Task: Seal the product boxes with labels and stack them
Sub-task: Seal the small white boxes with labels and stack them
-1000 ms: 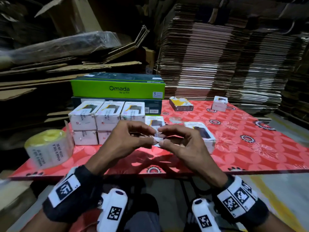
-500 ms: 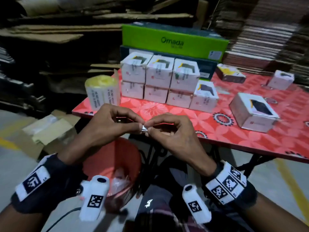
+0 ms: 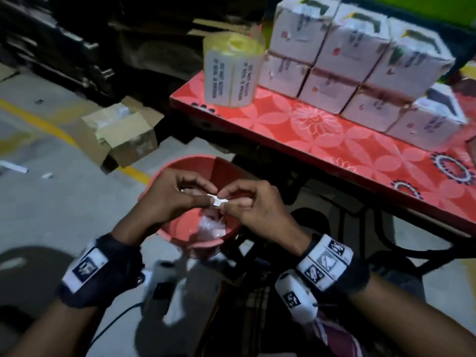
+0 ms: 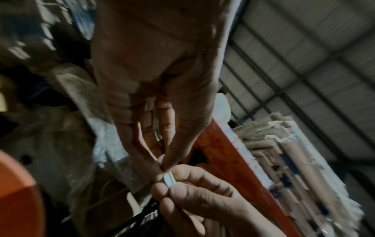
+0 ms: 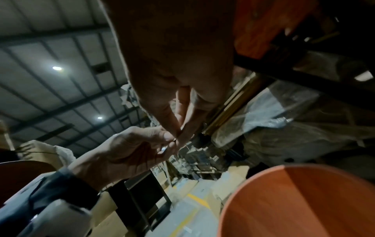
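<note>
Now: left hand (image 3: 177, 194) and right hand (image 3: 253, 202) brought together fingertip to fingertip over red bucket (image 3: 164, 229), off the table's near edge. Small white label (image 3: 218, 201) pinched between them, left thumb and forefinger on one end, right thumb and forefinger on the other. Seen from left wrist as a folded or doubled white strip (image 4: 169, 179) between the two pinches; whether backing is attached cannot be told. Right wrist view too dark to show more than a pale sliver at the fingertips (image 5: 172, 144).

Bucket on floor below the hands, crumpled clear scraps (image 3: 210, 225) inside.

Red table (image 3: 296, 135) to the upper right. Label roll (image 3: 233, 73) upright near its left corner, yellow core, black print on the white labels. White boxes (image 3: 332, 57) just right of roll, stacked two high in a row of three columns, touching one another. One more single box (image 3: 427, 127) at the right end of the row, on the table surface. Print on boxes blurred, not readable.

Open cardboard carton (image 3: 121, 135) on floor left of table, beside yellow floor line (image 3: 38, 122). Black wrist straps with coded tags on both forearms.
</note>
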